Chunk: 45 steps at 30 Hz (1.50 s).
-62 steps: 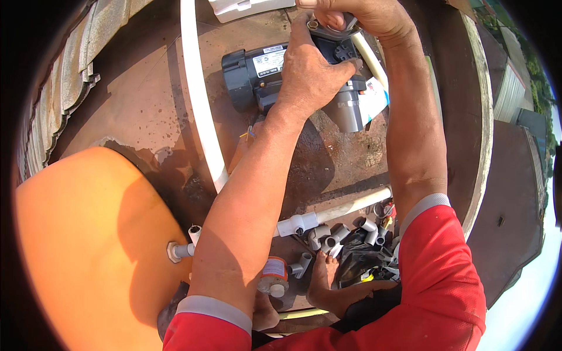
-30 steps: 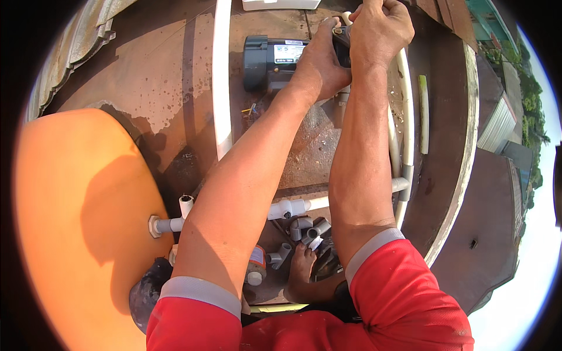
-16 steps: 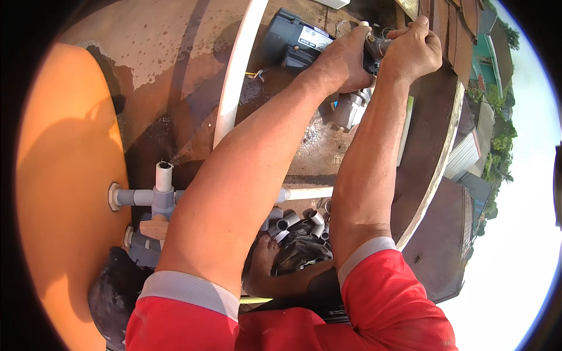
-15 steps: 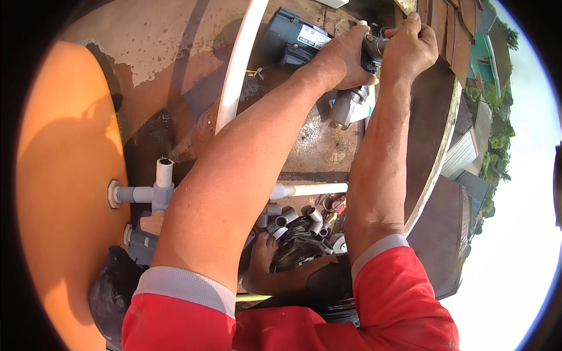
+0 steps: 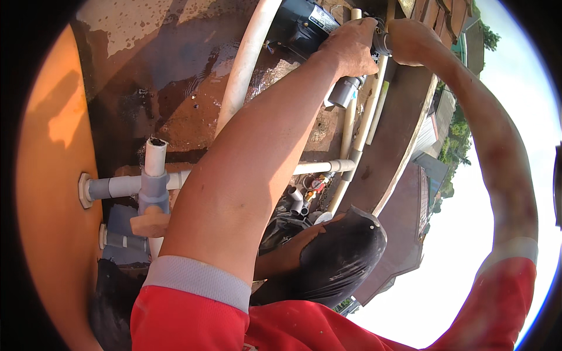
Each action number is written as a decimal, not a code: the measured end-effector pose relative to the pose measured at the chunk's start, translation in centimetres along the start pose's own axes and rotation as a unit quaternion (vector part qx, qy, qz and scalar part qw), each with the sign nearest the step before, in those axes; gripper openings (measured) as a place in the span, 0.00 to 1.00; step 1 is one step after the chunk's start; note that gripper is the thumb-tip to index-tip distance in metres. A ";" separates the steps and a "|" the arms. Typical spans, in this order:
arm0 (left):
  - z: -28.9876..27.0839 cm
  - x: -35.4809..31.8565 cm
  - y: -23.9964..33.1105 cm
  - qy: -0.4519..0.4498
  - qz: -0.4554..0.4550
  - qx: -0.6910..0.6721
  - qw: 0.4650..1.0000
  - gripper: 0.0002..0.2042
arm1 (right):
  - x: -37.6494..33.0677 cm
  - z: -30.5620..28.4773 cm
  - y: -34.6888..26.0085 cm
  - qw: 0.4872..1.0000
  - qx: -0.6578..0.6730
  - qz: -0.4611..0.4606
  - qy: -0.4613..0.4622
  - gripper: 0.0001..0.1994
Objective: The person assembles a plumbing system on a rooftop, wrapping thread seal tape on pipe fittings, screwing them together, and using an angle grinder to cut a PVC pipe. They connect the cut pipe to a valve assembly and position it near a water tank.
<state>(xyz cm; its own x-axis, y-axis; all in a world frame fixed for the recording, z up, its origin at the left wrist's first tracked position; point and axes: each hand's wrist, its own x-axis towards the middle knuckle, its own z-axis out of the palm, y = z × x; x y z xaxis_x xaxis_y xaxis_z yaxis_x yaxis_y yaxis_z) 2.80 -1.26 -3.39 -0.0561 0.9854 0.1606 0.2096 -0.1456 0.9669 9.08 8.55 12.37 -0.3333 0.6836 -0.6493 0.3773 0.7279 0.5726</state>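
At the top of the view my left hand (image 5: pixel 350 50) is closed round a dark pump body or fitting, most of it hidden under the palm. A grey pipe socket (image 5: pixel 346 92) pokes out below that hand. Close beside it on the right, my right hand (image 5: pixel 413 42) makes a fist round the end of a grey ribbed pipe fitting (image 5: pixel 383 44), which shows between the two hands. Left of my hands lies a black pump motor (image 5: pixel 297 26) with a white label.
A large orange tank (image 5: pixel 52 175) stands at left, with a white and grey pipe tee (image 5: pixel 154 184) joined to it. A white pipe (image 5: pixel 249 61) slants up the middle. Cream pipes (image 5: pixel 370 108) run along the brown ledge (image 5: pixel 389 140). My bent knee (image 5: pixel 345 251) is below.
My right elbow has swung out to the right, and the right hand has turned from a raised pinch to a fist on the fitting. The left hand keeps its hold. The view has shifted.
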 end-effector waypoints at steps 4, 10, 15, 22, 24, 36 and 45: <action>0.6 0.4 -0.2 0.005 -0.021 -0.015 1.000 0.35 | 1.8 -2.7 0.5 0.973 0.069 0.077 -0.205 0.10; -2.0 0.6 0.2 -0.016 -0.052 -0.015 0.998 0.35 | 0.4 3.6 1.0 0.957 -0.171 -0.091 0.216 0.04; -0.2 0.5 0.7 -0.024 -0.033 0.013 0.999 0.35 | 3.2 -1.3 2.2 0.925 0.157 0.127 -0.322 0.10; -2.1 1.0 0.0 -0.025 -0.022 -0.003 0.999 0.34 | 1.3 4.9 0.9 0.949 -0.106 -0.069 0.287 0.08; -1.4 0.5 -0.3 -0.020 -0.032 0.002 0.999 0.34 | 1.5 0.5 1.7 0.967 -0.023 -0.225 0.114 0.08; 0.3 0.8 -1.1 0.068 -0.005 0.008 0.998 0.33 | 0.5 2.4 0.2 0.987 -0.120 -0.030 0.107 0.05; 1.1 0.6 0.0 0.059 -0.007 -0.024 0.998 0.30 | 0.2 1.9 -0.3 0.985 -0.125 -0.040 0.116 0.02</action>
<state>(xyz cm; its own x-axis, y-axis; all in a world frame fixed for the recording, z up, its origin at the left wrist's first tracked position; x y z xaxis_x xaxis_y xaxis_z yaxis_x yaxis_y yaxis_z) 3.86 -0.55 -3.48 -0.1734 0.9705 0.1674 0.1610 -0.1398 0.9770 10.56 8.35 11.16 -0.5531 0.5957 -0.5824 0.1271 0.7512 0.6477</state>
